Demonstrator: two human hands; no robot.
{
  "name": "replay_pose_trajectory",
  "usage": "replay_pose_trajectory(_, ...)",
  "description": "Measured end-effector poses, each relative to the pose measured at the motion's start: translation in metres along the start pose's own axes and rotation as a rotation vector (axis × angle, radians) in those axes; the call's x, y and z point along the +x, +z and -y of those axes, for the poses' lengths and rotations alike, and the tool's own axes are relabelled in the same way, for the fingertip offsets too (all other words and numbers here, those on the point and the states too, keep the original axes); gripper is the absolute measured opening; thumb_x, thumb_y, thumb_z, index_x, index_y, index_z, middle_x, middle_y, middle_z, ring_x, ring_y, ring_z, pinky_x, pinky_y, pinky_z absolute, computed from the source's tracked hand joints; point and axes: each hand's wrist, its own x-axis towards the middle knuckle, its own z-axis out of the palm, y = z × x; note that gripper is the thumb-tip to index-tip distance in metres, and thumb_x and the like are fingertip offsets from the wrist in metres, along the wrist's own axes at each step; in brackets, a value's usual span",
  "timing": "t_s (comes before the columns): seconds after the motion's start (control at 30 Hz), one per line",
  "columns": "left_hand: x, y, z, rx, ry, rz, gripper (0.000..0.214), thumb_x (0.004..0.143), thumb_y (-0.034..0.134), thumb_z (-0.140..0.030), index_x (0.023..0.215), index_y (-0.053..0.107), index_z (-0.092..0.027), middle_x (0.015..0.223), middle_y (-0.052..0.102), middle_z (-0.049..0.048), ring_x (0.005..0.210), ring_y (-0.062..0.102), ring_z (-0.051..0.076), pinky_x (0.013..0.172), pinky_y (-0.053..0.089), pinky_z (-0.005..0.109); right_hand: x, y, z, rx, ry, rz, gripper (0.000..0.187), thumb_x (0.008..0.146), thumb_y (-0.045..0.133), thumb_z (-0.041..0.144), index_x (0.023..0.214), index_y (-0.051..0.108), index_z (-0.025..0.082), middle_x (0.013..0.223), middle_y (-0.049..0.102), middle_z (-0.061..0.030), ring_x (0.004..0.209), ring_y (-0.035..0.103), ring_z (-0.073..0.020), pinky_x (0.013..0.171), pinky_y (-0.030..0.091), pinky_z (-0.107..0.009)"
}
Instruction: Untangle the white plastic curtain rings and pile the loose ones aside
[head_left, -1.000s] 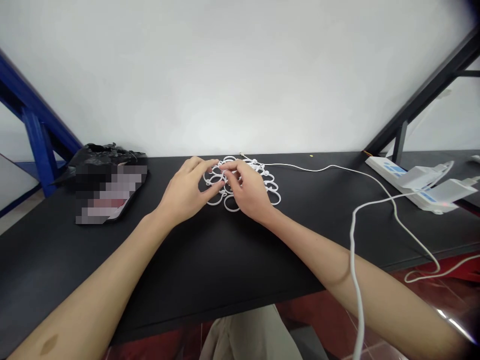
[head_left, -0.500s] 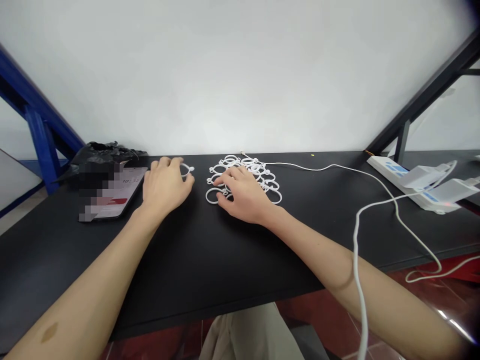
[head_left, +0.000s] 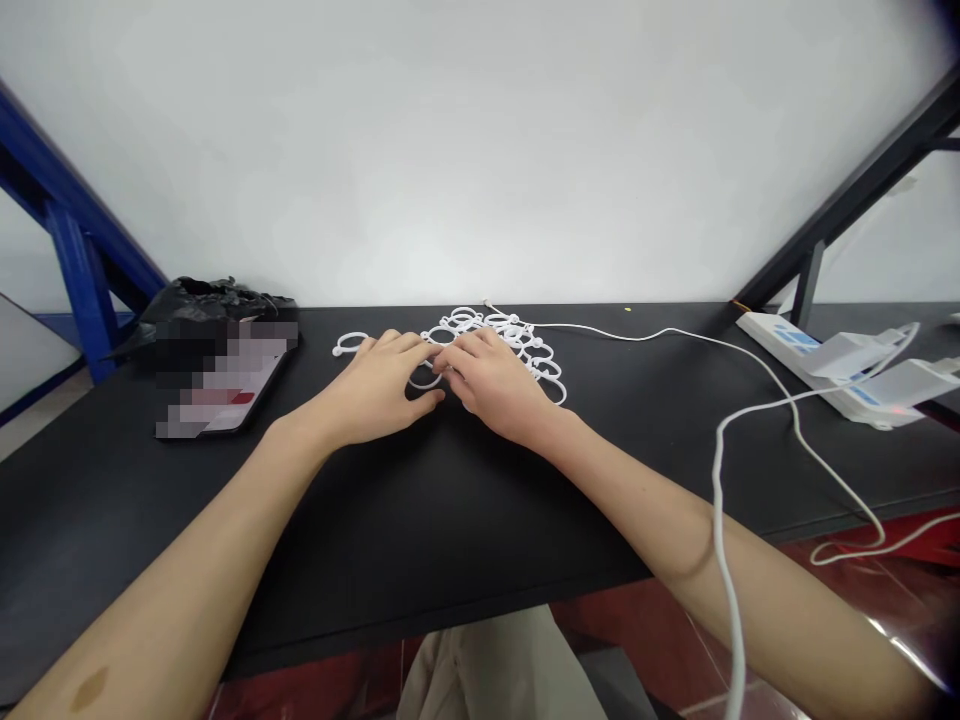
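Since half a second back, your left hand [head_left: 379,385] has come back in from over by the phone and now sits right against your right hand [head_left: 491,385], and one single loop [head_left: 350,344] that it was carrying is lying off on its own to the left, apart from both hands.

Closest to you there's a bit of tan trouser leg [head_left: 495,670] under the worktop [head_left: 450,540] edge, and a white cable [head_left: 724,520] draped over your right forearm.

Further out, both hands lie flat and low at the near edge of the pile of white loops [head_left: 517,345]. Left hand's fingers are loosely curved with one loop [head_left: 424,379] showing between thumb and fingertips; can't tell if it's actually pinched or just touched. Right hand's fingers are spread over the pile, covering its near part, so no clear grip there either.

Left of that, a phone [head_left: 225,390] lies on the worktop, with a crumpled black bag [head_left: 206,300] just behind it. Far right, a white power strip [head_left: 817,365] with adapters plugged in, up against the wall.
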Motion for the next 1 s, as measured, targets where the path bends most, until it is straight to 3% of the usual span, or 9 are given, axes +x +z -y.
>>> replay_pose_trajectory(0.07, 0.001, 0.003, 0.004, -0.01, -0.014, -0.019, 0.029, 0.087, 0.054, -0.042, 0.106, 0.062, -0.021, 0.108, 0.065, 0.0074, 0.099, 0.055, 0.027, 0.088, 0.044, 0.042, 0.001, -0.002, 0.0, 0.021, -0.006, -0.053, 0.022, 0.096, 0.044, 0.013, 0.105, 0.065, 0.016, 0.106, 0.066, -0.0098, 0.098, 0.049, -0.0229, 0.093, 0.042, -0.038)
replay_pose_trajectory(0.3, 0.002, -0.001, 0.004, -0.114, -0.075, -0.091, 0.047, 0.086, 0.062, -0.047, 0.126, 0.058, -0.025, 0.114, 0.068, 0.003, 0.102, 0.057, 0.025, 0.086, 0.044, 0.035, 0.0, 0.004, -0.001, 0.237, 0.093, -0.249, 0.017, 0.098, 0.05, 0.023, 0.108, 0.063, 0.017, 0.106, 0.068, -0.0075, 0.099, 0.056, -0.0213, 0.092, 0.044, -0.037)
replay_pose_trajectory(0.47, 0.001, -0.002, 0.002, -0.198, -0.123, -0.072, 0.048, 0.082, 0.067, -0.05, 0.124, 0.056, -0.029, 0.109, 0.068, 0.0013, 0.1, 0.058, 0.024, 0.083, 0.045, 0.035, 0.002, 0.008, -0.002, 0.475, 0.179, -0.285, 0.008, 0.094, 0.057, 0.027, 0.096, 0.063, 0.021, 0.094, 0.069, -0.0019, 0.09, 0.061, -0.0173, 0.084, 0.047, -0.032)
replay_pose_trajectory(0.63, 0.003, 0.0, 0.0, -0.327, -0.1, -0.075, 0.044, 0.079, 0.07, -0.05, 0.114, 0.058, -0.027, 0.113, 0.067, 0.0015, 0.102, 0.059, 0.024, 0.086, 0.046, 0.036, 0.004, 0.0, -0.002, 0.55, 0.223, -0.304, 0.01, 0.091, 0.058, 0.019, 0.082, 0.063, 0.021, 0.085, 0.071, 0.0003, 0.082, 0.063, -0.0146, 0.078, 0.047, -0.029)
replay_pose_trajectory(0.77, 0.004, 0.0, -0.004, -0.391, -0.114, -0.079, 0.041, 0.079, 0.07, -0.049, 0.112, 0.059, -0.028, 0.11, 0.069, 0.0007, 0.097, 0.061, 0.022, 0.083, 0.046, 0.035, 0.003, -0.004, -0.002, 0.6, 0.264, -0.279, 0.008, 0.092, 0.058, 0.024, 0.087, 0.064, 0.021, 0.088, 0.072, 0.0003, 0.081, 0.064, -0.0144, 0.077, 0.048, -0.029)
replay_pose_trajectory(0.9, 0.004, -0.002, 0.006, -0.295, -0.271, -0.193, 0.042, 0.08, 0.067, -0.047, 0.116, 0.059, -0.026, 0.11, 0.069, 0.0038, 0.097, 0.061, 0.024, 0.085, 0.047, 0.037, 0.001, 0.001, -0.005, 0.424, 0.265, -0.27, 0.023, 0.094, 0.057, 0.033, 0.112, 0.062, 0.019, 0.096, 0.07, -0.004, 0.092, 0.062, -0.0186, 0.087, 0.048, -0.034)
replay_pose_trajectory(1.0, 0.002, -0.003, 0.026, -0.086, -0.452, -0.327, 0.041, 0.085, 0.059, -0.043, 0.119, 0.059, -0.021, 0.113, 0.068, 0.0107, 0.114, 0.054, 0.033, 0.094, 0.044, 0.045, 0.0, 0.004, -0.006, 0.178, 0.214, -0.208, 0.023, 0.095, 0.054, 0.032, 0.109, 0.065, 0.017, 0.104, 0.067, -0.0088, 0.104, 0.056, -0.0239, 0.095, 0.044, -0.039)
